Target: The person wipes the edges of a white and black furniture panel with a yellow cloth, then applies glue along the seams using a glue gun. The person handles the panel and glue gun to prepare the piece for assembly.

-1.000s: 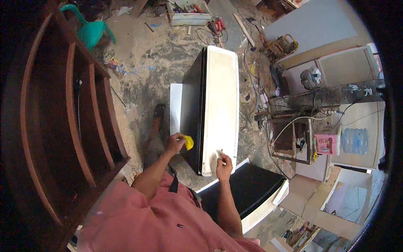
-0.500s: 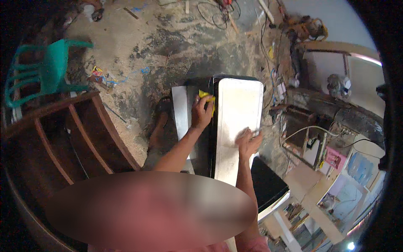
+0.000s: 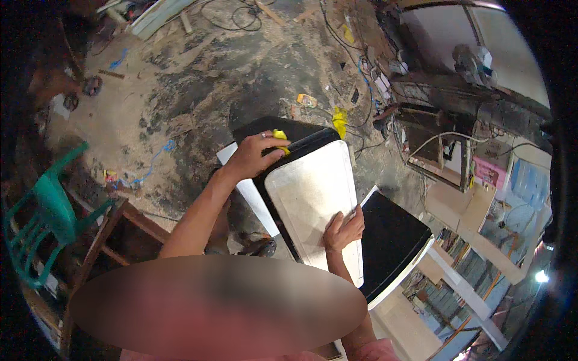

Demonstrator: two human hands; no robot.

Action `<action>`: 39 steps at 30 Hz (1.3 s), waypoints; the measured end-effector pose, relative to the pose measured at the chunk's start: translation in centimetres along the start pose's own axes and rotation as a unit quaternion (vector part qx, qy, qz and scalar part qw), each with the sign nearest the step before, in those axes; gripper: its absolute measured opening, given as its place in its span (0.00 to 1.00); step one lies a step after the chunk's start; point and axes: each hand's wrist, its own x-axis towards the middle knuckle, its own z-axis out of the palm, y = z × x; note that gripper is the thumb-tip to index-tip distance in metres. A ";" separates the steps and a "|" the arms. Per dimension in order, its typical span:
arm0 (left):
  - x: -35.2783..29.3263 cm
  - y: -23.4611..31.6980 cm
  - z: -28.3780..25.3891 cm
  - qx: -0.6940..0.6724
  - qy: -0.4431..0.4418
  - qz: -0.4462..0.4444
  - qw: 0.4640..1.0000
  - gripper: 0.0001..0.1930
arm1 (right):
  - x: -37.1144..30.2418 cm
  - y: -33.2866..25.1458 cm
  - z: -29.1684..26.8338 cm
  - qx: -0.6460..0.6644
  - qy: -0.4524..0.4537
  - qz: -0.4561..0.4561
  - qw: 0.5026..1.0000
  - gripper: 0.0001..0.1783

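Observation:
My left hand (image 3: 250, 157) pinches a small yellow cloth or sponge (image 3: 280, 137) against the black edge (image 3: 313, 141) of a box-like piece, at its far end. White, with rounded corners, the piece's upper panel (image 3: 310, 186) faces up and slants away from me. Near the panel's right edge my right hand (image 3: 344, 231) lies with its fingers outstretched, holding nothing. To the right is a second piece with a black face (image 3: 394, 240) and a white rim. A pale flat strip (image 3: 256, 201) shows left of the box, partly hidden behind it and my left arm.
On the left are a green plastic chair (image 3: 57, 204) and a brown wooden frame (image 3: 141, 219). Cables, yellow wrappers (image 3: 339, 122) and blue string (image 3: 168, 146) litter the dusty floor. Boards (image 3: 463, 289) and a dark open cabinet frame (image 3: 442, 141) stand at right.
The box has turned, its far end swinging to the left. My left hand has moved left with the yellow piece, onto the far edge. The view has also shifted.

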 end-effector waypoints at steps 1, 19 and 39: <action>2.2 0.2 0.5 0.007 -0.037 0.018 0.999 0.16 | 0.0 0.0 0.0 0.002 -0.010 0.008 1.000 0.36; -2.7 2.2 -2.0 0.039 -0.044 -0.141 0.988 0.20 | 0.1 0.4 -0.1 0.041 -0.002 0.019 0.999 0.38; -10.6 0.8 -2.0 0.040 0.013 -0.248 0.968 0.20 | 0.1 0.4 0.0 0.043 0.003 0.028 0.999 0.36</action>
